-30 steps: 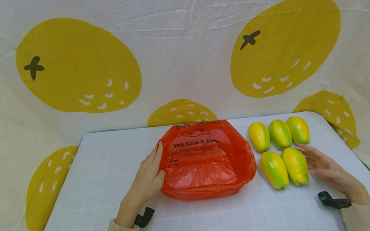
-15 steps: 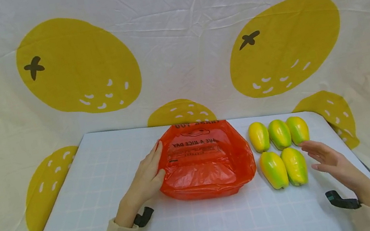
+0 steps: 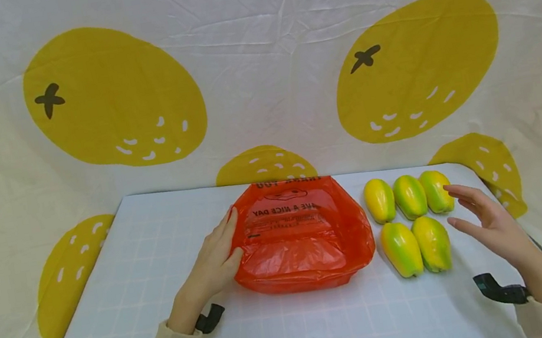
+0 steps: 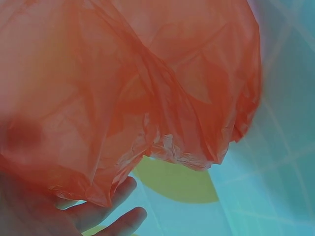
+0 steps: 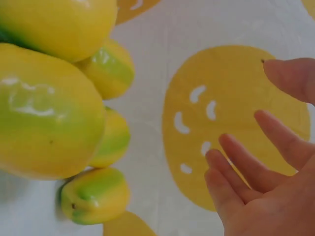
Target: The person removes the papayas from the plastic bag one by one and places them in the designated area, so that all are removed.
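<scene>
A red plastic bag (image 3: 298,251) with dark printing lies at mid-table, its mouth spread toward the near side. Against its left side rests my left hand (image 3: 213,259); in the left wrist view, extended fingers (image 4: 125,221) show beside the bag's crumpled edge (image 4: 172,152). To the right of the bag are several glossy yellow-green, papaya-like fruits (image 3: 401,249), three in the far row and two in the near row. My right hand (image 3: 491,228) hovers just right of them, fingers spread and holding nothing. The right wrist view shows a gap between that hand (image 5: 266,187) and the fruits (image 5: 49,113).
The white table (image 3: 299,337) has a faint grid pattern. A pale cloth (image 3: 268,86) printed with big yellow fruit hangs behind it and along both sides. Dark bands (image 3: 501,290) circle both wrists.
My right hand has drawn away from the near-row fruit to the right, then shifted slightly farther back with its thumb and fingers wider apart. The left hand, bag and fruits stay put.
</scene>
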Demonstrator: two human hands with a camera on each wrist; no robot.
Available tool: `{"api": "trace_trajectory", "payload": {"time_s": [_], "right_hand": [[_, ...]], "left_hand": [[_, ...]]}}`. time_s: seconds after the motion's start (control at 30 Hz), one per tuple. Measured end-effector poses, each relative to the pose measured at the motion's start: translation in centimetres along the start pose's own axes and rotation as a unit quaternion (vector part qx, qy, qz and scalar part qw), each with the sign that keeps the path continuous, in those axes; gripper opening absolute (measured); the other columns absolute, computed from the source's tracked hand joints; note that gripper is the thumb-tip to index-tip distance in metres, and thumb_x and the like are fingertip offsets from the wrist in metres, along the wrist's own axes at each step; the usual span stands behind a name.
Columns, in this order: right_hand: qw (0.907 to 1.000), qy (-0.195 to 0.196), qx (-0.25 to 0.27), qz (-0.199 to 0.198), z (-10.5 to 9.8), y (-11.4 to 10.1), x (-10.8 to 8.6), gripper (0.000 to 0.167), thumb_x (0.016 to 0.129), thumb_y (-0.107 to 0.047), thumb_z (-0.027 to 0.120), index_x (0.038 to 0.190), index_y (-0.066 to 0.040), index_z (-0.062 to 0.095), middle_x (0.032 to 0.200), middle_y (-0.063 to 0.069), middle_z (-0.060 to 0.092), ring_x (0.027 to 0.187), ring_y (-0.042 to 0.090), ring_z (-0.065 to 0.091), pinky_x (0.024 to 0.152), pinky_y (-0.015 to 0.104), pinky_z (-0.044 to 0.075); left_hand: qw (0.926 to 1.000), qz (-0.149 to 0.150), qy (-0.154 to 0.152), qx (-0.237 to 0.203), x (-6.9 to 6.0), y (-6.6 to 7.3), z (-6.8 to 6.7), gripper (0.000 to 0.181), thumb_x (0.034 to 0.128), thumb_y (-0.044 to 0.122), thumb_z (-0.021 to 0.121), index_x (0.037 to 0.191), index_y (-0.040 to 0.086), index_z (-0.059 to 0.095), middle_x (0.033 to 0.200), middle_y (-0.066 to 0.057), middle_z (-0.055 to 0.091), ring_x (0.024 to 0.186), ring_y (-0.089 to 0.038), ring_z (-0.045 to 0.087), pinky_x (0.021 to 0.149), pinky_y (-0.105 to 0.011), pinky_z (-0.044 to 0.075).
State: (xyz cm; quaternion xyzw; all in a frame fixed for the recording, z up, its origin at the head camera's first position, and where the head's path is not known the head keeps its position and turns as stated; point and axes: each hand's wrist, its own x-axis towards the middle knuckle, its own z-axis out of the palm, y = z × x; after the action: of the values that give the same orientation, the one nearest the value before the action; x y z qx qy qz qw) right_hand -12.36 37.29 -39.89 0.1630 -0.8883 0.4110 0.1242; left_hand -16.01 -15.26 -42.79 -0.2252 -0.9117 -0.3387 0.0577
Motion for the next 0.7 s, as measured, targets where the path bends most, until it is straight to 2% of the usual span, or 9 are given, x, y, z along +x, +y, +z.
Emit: {"api": "trace_trajectory", "payload": {"time_s": [0.23, 0.47, 0.6, 0.7], "right_hand": [[0.9972, 0.042, -0.023, -0.058, 0.4, -2.9, 1.5, 0.077, 0.076, 0.022, 0.068, 0.146, -0.001, 0.044, 0.144, -0.009, 0.044, 0.133, 0.002, 0.036, 0.108, 0.008, 0.025], [0.9867, 0.084, -0.111, -0.084, 0.9, -5.5, 2.4, 0.088, 0.07, 0.017, 0.077, 0.148, -0.01, 0.045, 0.148, 0.012, 0.044, 0.136, -0.001, 0.032, 0.108, 0.008, 0.021], [0.9755, 0.102, -0.159, -0.113, 1.2, -6.5, 2.8, 0.085, 0.069, 0.009, 0.079, 0.146, -0.007, 0.047, 0.149, 0.015, 0.045, 0.14, 0.017, 0.035, 0.11, 0.013, 0.02], [0.968, 0.107, -0.184, -0.133, 1.3, -7.1, 3.1, 0.078, 0.073, 0.001, 0.078, 0.144, -0.004, 0.048, 0.149, 0.016, 0.044, 0.138, 0.034, 0.038, 0.116, 0.026, 0.025]], "left_hand": [[1.0, 0.003, -0.007, 0.004, 0.1, -0.1, -0.1, 0.076, 0.0929, 0.016, 0.055, 0.157, 0.001, 0.018, 0.163, -0.015, 0.018, 0.145, -0.037, 0.027, 0.114, -0.061, 0.024], [0.9996, 0.013, -0.021, 0.015, 0.2, 0.0, -0.6, 0.078, 0.0948, 0.021, 0.058, 0.159, 0.008, 0.017, 0.165, -0.009, 0.014, 0.145, -0.035, 0.027, 0.113, -0.061, 0.025], [0.9985, 0.029, -0.02, 0.043, 0.2, 0.1, -1.4, 0.074, 0.0975, 0.029, 0.055, 0.159, 0.008, 0.019, 0.165, -0.011, 0.016, 0.145, -0.036, 0.028, 0.112, -0.061, 0.026], [0.9967, 0.043, -0.009, 0.068, 0.1, 0.2, -2.3, 0.073, 0.0985, 0.034, 0.052, 0.159, 0.007, 0.02, 0.164, -0.013, 0.017, 0.144, -0.037, 0.029, 0.112, -0.061, 0.026]]}}
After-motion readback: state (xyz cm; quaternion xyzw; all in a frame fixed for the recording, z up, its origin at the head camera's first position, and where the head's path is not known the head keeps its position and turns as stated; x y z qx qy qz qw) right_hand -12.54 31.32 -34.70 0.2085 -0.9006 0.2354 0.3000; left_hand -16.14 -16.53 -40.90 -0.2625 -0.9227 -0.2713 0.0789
